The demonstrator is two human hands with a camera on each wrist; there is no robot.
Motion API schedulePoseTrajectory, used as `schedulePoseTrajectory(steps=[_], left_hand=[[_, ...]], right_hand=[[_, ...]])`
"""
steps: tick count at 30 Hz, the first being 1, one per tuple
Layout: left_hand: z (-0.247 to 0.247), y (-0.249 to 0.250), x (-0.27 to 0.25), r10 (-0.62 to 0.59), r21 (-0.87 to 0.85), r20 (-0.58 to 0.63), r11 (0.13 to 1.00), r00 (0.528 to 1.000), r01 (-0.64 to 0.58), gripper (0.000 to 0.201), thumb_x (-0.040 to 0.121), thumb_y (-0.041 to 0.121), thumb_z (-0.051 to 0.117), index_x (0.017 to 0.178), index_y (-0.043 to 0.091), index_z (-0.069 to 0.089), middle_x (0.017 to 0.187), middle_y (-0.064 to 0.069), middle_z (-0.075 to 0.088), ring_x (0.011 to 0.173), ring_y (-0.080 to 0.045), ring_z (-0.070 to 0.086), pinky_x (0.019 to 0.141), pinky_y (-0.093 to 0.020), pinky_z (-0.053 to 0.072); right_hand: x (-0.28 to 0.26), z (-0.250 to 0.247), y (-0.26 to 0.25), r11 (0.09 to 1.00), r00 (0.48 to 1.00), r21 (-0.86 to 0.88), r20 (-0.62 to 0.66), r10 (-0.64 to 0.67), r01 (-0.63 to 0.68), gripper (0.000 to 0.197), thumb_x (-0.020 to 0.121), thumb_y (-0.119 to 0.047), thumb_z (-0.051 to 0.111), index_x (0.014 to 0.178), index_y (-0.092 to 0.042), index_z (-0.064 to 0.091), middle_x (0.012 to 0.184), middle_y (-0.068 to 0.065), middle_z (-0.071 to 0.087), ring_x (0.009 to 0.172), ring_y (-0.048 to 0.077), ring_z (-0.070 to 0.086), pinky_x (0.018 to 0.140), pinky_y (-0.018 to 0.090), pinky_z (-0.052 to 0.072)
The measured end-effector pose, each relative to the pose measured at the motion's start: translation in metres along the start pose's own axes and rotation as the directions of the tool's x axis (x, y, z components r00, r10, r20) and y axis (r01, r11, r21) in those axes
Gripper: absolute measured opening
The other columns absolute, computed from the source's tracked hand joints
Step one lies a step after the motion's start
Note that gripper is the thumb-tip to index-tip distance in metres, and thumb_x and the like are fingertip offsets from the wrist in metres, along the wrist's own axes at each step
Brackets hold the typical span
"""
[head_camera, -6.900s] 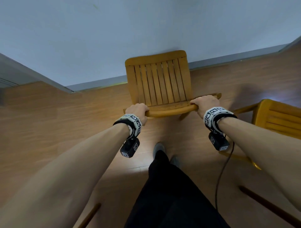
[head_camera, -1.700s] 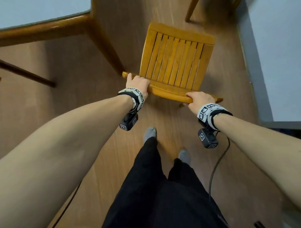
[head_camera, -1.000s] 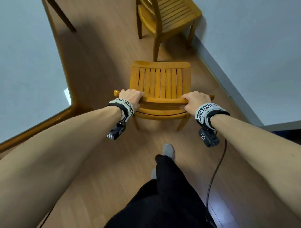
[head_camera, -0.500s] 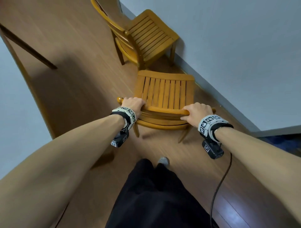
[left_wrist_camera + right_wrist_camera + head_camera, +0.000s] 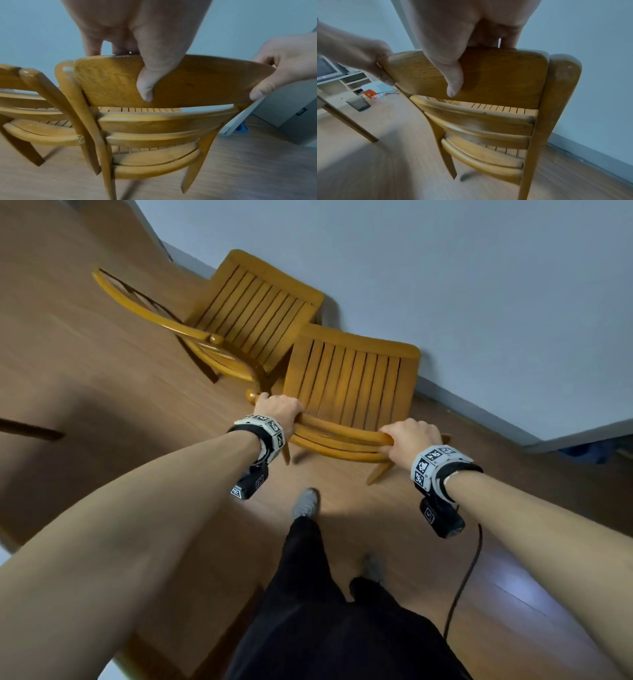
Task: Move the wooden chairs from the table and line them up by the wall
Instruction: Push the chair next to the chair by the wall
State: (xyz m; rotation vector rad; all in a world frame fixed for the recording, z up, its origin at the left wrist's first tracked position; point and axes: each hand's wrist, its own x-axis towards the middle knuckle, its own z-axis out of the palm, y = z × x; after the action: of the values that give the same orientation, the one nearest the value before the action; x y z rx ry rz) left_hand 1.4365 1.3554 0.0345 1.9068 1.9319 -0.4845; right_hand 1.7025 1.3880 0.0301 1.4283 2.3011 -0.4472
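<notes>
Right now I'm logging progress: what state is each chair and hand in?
held chair: gripped by its top rail, seat toward the wall
second chair: standing at the wall, untouched
left hand: grips the rail
right hand: grips the rail

1. Setting: a lived-in room of a home.
2. Floor (image 5: 102, 378): wood-look laminate planks across every view.
3. Wall (image 5: 479, 285): plain pale surface, upper right of the head view, with a grey skirting board (image 5: 472, 409) along its foot.
4. Furniture: two slatted wooden chairs (image 5: 349, 378) at the wall; a table leg (image 5: 349, 121) at the left of the right wrist view.
5. Clutter, left edge of the right wrist view: low open shelves (image 5: 351, 81), a mesh bin (image 5: 358, 103), an orange packet (image 5: 370, 93) on the floor.
</notes>
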Motion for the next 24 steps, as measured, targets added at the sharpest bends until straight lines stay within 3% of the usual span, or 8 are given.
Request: schedulePoseTrajectory(steps=[4,8,14,19,24], left_hand=[[0.003,-0.034,0.061,0.056,0.007,0.046,0.998,0.997,-0.056,0.030,0.089,0.012,0.060,0.113,0.028,0.069,0.105,0.000,0.069,0.113,-0.026,0.058,0.115,-0.046,0.024],[-0.009,-0.073,0.107,0.073,0.018,0.029,0.997,0.997,-0.073,0.039,0.087,0.015,0.063,0.122,0.032,0.066,0.109,-0.002,0.068,0.119,-0.026,0.055,0.119,-0.046,0.017],[-0.032,-0.087,0.126,0.152,0.059,-0.012,0.987,0.988,-0.151,0.023,0.088,0.018,0.065,0.108,0.029,0.070,0.094,0.002,0.067,0.106,-0.026,0.059,0.111,-0.049,0.030],[-0.018,-0.083,0.116,0.173,0.071,0.063,0.982,0.983,-0.177,0.012,0.087,0.022,0.067,0.095,0.031,0.067,0.086,0.005,0.065,0.100,-0.025,0.061,0.103,-0.047,0.035],[0.008,-0.083,0.107,0.169,0.057,0.002,0.984,0.986,-0.169,0.021,0.089,0.017,0.063,0.105,0.030,0.069,0.099,0.001,0.068,0.113,-0.027,0.057,0.114,-0.049,0.025]], right_hand=[[0.040,0.014,-0.026,0.991,0.994,0.075,0.030,0.107,-0.109,0.007,0.091,-0.037,0.064,0.095,-0.032,0.067,0.085,-0.004,0.066,0.087,0.027,0.067,0.068,0.033,0.044],[0.079,0.004,-0.048,0.991,0.995,0.091,0.016,0.101,-0.102,0.015,0.089,-0.040,0.066,0.101,-0.031,0.067,0.090,-0.003,0.069,0.085,0.027,0.066,0.067,0.033,0.046],[0.102,-0.017,-0.055,0.977,0.987,0.136,0.014,0.161,-0.162,0.012,0.089,-0.027,0.060,0.096,-0.032,0.069,0.082,-0.006,0.065,0.078,0.024,0.063,0.071,0.035,0.053],[0.092,-0.002,-0.056,0.974,0.983,0.133,0.036,0.180,-0.184,0.015,0.091,-0.030,0.062,0.102,-0.034,0.070,0.083,-0.006,0.065,0.075,0.022,0.060,0.065,0.031,0.045],[0.080,0.018,-0.060,0.961,0.981,0.194,0.039,0.190,-0.194,0.027,0.093,-0.036,0.064,0.119,-0.039,0.068,0.093,-0.006,0.067,0.079,0.021,0.058,0.068,0.031,0.045]])
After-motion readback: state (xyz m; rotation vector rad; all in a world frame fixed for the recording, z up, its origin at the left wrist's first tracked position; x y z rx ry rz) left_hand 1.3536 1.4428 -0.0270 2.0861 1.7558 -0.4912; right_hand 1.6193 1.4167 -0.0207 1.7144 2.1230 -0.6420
